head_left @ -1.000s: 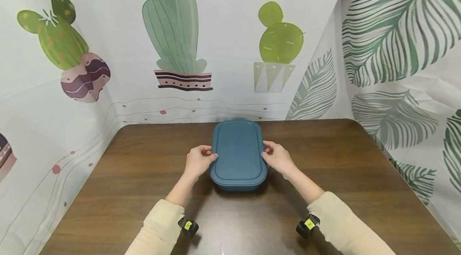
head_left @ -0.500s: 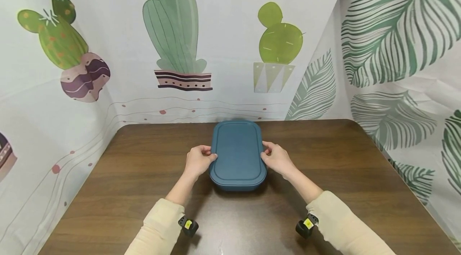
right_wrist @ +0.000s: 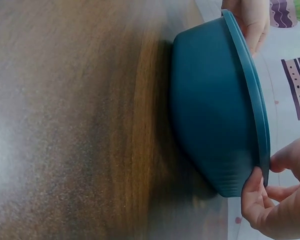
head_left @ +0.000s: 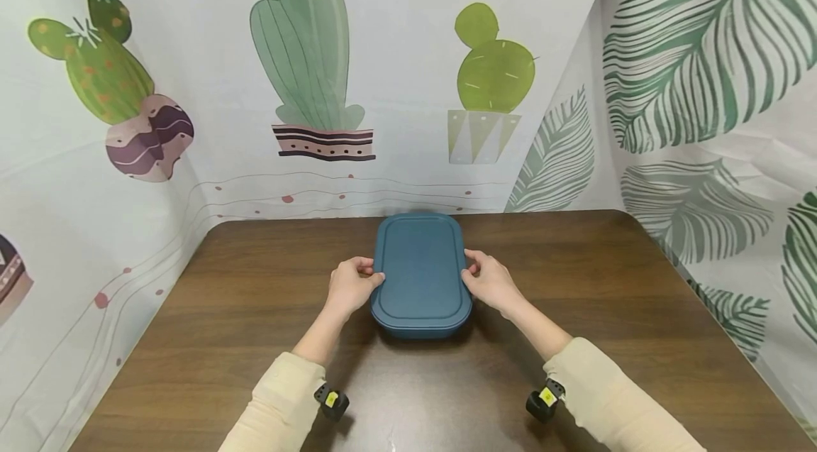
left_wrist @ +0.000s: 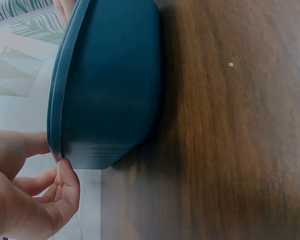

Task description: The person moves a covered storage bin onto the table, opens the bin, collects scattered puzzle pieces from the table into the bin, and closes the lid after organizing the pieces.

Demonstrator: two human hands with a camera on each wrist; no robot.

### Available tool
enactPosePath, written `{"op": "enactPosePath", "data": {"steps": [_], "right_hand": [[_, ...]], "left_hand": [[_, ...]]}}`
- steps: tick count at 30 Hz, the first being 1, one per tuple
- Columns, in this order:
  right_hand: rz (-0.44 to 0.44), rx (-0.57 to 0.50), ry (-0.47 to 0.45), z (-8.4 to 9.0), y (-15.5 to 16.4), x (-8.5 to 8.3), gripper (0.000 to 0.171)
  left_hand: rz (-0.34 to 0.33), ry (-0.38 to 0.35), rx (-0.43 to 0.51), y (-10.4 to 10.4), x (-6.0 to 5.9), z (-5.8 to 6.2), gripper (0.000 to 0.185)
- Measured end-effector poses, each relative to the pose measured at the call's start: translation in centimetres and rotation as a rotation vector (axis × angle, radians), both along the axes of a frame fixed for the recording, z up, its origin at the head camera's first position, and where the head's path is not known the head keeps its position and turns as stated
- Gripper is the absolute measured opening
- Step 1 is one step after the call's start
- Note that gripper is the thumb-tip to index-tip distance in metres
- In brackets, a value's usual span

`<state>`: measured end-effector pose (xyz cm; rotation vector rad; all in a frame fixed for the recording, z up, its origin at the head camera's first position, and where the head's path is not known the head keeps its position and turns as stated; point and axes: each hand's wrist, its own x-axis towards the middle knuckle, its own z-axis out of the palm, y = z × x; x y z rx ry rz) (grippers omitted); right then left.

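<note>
A blue rectangular storage box [head_left: 421,271] with rounded corners rests on the wooden table, its flat lid on top. My left hand [head_left: 348,287] pinches the rim at the box's left side, thumb above and fingers below. On the opposite side my right hand [head_left: 494,284] pinches the rim the same way. The left wrist view shows the box wall [left_wrist: 110,85] tapering down to the table, with the left hand [left_wrist: 32,195] at the rim. In the right wrist view the right hand [right_wrist: 282,192] holds the lid's edge. What the box contains is hidden.
The brown wooden table [head_left: 268,246] runs back to a white cloth backdrop [head_left: 408,69] printed with cacti and leaves. The box stands at the table's far edge, close to the cloth. Small black cameras [head_left: 333,402] are strapped at both wrists.
</note>
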<state>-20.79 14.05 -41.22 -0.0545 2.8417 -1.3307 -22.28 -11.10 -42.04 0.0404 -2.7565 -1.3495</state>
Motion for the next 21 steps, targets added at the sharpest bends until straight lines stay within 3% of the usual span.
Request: {"op": "enactPosePath", "data": {"steps": [10, 16, 21], "right_hand": [[-0.003, 0.217, 0.161, -0.5, 0.2, 0.0, 0.040], [0.072, 0.275, 0.272, -0.3, 0.4, 0.6, 0.039], [0.164, 0.327, 0.357, -0.1, 0.5, 1.2, 0.041]], "left_hand": [[-0.061, 0.161, -0.247, -0.1, 0.8, 0.4, 0.036], [-0.110, 0.230, -0.385, -0.3, 1.2, 0.3, 0.032], [-0.172, 0.263, -0.443, -0.7, 1.5, 0.3, 0.032]]}}
